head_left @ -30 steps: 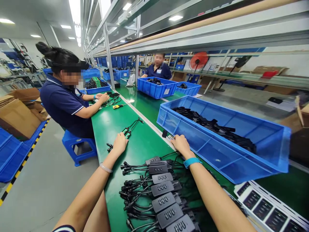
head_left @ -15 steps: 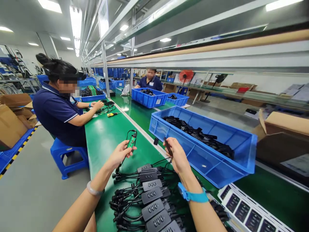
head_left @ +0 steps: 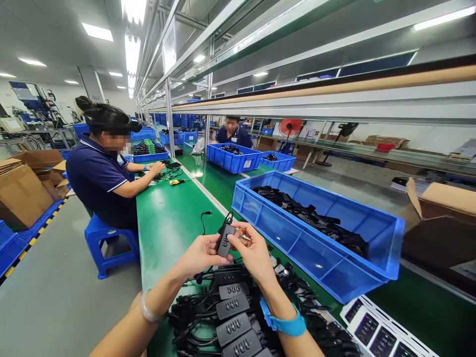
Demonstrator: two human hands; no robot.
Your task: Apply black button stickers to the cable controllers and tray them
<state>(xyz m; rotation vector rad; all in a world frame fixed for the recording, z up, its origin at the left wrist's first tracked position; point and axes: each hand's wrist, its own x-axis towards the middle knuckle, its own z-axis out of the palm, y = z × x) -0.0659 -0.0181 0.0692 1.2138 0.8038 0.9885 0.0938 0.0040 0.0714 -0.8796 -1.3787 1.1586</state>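
Note:
My left hand (head_left: 201,254) and my right hand (head_left: 253,249) meet above the green bench, both pinching a small black cabled module (head_left: 225,241) with a cover pressed on its front. Its thin cable (head_left: 204,221) trails back over the bench. Just below my hands lies a row of several finished black modules (head_left: 234,310) with tangled leads. A blue bin (head_left: 372,270) of black plastic covers (head_left: 316,220) stands right of my right hand.
A person in a dark blue shirt (head_left: 98,181) sits on a blue stool (head_left: 107,243) at the left, working on cables. Another person (head_left: 232,131) sits behind further blue bins (head_left: 232,158). Label sheets (head_left: 379,329) lie bottom right. Cardboard boxes (head_left: 442,218) stand right.
My left hand lifted a green board with its cable, my right hand picked up a black cover, and both came together; the cover now sits over the board.

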